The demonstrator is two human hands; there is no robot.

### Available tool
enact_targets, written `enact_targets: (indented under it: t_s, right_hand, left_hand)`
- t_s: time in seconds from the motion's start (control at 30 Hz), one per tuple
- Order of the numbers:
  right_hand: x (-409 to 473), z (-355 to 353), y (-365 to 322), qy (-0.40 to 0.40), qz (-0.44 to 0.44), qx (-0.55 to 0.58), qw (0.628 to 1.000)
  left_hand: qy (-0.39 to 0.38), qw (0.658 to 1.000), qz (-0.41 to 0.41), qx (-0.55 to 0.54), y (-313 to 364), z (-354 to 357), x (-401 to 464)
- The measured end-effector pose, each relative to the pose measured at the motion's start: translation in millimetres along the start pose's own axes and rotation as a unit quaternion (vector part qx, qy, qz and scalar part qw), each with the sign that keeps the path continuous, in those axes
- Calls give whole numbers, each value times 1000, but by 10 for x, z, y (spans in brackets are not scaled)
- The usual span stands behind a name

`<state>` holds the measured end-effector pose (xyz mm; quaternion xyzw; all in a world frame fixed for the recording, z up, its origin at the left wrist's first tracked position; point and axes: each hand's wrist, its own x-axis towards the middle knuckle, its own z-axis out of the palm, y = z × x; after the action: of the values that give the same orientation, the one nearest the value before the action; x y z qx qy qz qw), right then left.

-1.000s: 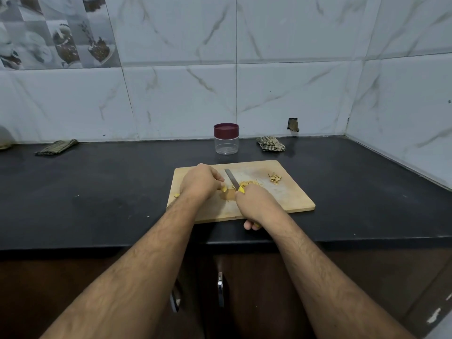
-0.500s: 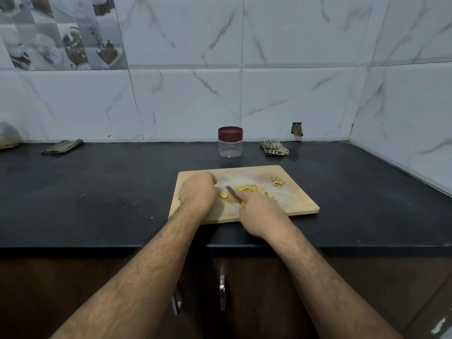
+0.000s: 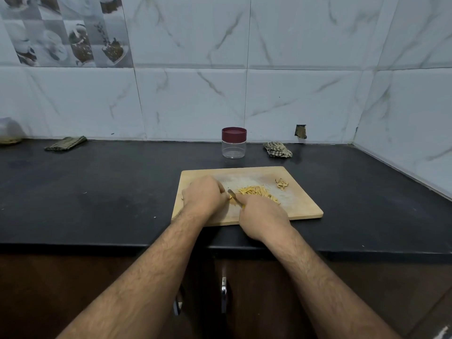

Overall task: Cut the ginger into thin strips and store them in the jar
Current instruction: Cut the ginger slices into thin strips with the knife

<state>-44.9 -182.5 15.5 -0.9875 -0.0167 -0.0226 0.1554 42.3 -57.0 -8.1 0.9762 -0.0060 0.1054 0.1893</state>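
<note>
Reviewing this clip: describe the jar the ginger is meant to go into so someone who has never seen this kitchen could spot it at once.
Start at the black countertop and follow it back to the white marble-tiled wall. The jar stands there, just beyond the far edge of the wooden cutting board. It is the only clear container, with a dark red lid; the checked cloth to its right is soft and crumpled.

1. A folded, dark striped cloth (image 3: 65,143) lies on my black table (image 3: 97,192) at the far left, near the wall.
2. A crumpled checked cloth (image 3: 277,149) lies on the table at the back, right of centre, close to the wall.
3. A small dark hole (image 3: 300,131) shows in the marble-pattern wall tiles (image 3: 195,104) just above that cloth.
4. A picture tile (image 3: 68,30) of cups and desserts occupies the upper left wall.
5. Two metal cabinet handles (image 3: 223,294) show below the table edge.
</note>
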Motion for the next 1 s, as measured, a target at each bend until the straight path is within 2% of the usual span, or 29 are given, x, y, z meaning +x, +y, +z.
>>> enact_targets:
  t_s: [0.23, 0.67, 0.8, 1.0]
  right_hand:
    - [17, 6, 0, -4, 3, 8, 1000]
    - [49, 16, -40, -10, -2, -28, 1000]
    - [38, 31, -39, -1, -8, -27, 1000]
    - [-7, 70, -70, 2, -10, -28, 1000]
  left_hand:
    - [-11, 1000, 23, 0, -56, 43, 1]
    - [33, 995, 64, 64, -82, 145, -74]
    - [65, 994, 72, 48, -87, 152, -96]
    - [54, 996, 61, 22, -83, 143, -121]
